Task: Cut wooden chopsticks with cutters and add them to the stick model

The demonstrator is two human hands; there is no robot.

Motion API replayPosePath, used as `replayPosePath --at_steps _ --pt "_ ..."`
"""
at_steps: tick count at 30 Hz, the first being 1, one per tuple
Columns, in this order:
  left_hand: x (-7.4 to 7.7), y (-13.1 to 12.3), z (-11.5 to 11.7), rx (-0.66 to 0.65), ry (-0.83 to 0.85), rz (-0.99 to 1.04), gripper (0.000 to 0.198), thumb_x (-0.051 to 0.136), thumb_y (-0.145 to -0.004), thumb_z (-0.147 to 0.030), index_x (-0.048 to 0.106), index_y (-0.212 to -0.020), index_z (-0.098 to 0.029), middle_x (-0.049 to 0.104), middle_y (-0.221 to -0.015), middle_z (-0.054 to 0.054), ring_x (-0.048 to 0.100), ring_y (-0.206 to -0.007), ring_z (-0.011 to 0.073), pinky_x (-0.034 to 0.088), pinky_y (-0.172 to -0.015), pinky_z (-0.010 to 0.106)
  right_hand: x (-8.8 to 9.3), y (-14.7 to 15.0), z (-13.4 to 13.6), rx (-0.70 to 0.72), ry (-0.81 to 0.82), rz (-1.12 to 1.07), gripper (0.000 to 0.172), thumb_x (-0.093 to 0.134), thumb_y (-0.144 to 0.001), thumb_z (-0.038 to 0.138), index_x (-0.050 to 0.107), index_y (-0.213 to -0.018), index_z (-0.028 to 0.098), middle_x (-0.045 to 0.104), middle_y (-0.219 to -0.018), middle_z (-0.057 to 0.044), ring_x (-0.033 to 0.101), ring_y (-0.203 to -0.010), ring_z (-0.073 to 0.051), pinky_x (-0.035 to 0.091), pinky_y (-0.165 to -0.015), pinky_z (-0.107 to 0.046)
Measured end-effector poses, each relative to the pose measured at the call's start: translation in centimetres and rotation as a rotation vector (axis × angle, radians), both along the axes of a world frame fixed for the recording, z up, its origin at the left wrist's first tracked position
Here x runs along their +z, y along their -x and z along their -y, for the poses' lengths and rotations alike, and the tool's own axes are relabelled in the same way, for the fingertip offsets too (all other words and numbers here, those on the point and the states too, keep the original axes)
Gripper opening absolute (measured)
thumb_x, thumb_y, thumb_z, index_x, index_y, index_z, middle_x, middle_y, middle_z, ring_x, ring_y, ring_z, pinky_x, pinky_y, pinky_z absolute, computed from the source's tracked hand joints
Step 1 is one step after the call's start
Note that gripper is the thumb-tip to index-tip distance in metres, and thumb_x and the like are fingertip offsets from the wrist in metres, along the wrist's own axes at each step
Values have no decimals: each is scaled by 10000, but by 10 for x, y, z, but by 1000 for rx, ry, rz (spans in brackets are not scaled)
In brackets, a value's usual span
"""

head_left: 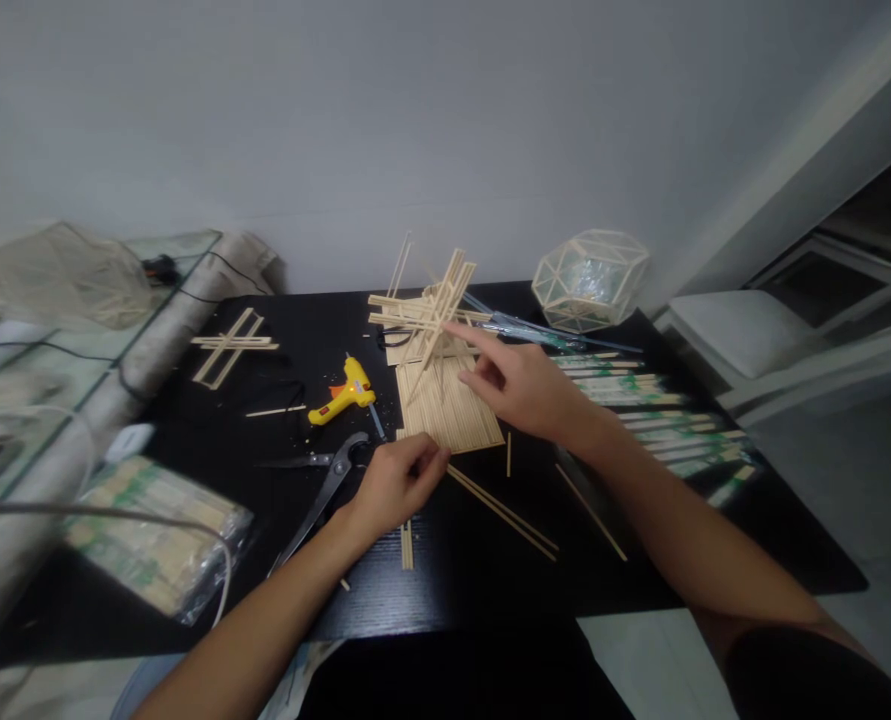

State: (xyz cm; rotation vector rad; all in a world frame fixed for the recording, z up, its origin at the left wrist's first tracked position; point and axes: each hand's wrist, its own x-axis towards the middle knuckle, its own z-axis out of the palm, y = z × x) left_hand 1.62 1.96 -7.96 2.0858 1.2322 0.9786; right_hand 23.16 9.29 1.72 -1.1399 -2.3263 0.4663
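A lattice of crossed pale wooden sticks (439, 318) stands at the back middle of the black table, above a flat panel of sticks (451, 405) laid side by side. My right hand (524, 385) has its index finger stretched out to the lattice, the tip at its right side; thumb and finger are apart and nothing is in them. My left hand (398, 478) rests low in front of the panel with curled fingers. What it holds, if anything, is hidden. Short sticks (407, 545) show below it, and two long sticks (505, 512) lie to its right.
A yellow glue gun (344, 392) and large shears (325, 495) lie left of the panel. A small stick frame (233, 347) is farther left. Bagged sticks (160, 530) lie front left; green-banded bundles (662, 415) lie right. A faceted stick frame (593, 280) stands back right.
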Motion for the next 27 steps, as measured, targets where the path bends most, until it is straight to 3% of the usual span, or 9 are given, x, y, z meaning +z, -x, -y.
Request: replayPosePath --at_steps 22,27 --pt "1 1 1 3 18 -2 369 529 -1011 -335 485 -677 -186 452 -592 -56 414 -526 74 326 -532 211 -8 4 -9 -10 -5 -25 631 563 -950 201 453 -1571 242 680 -712 33 624 -642 -165 477 -738 -283" --pt "0 2 0 9 0 -3 366 536 -1008 -334 486 -678 -185 453 -591 -58 424 -526 73 329 -531 207 -9 7 -9 -151 -69 29 644 544 -966 225 398 -1591 171 726 -764 -13 665 -694 -200 500 -751 -309"
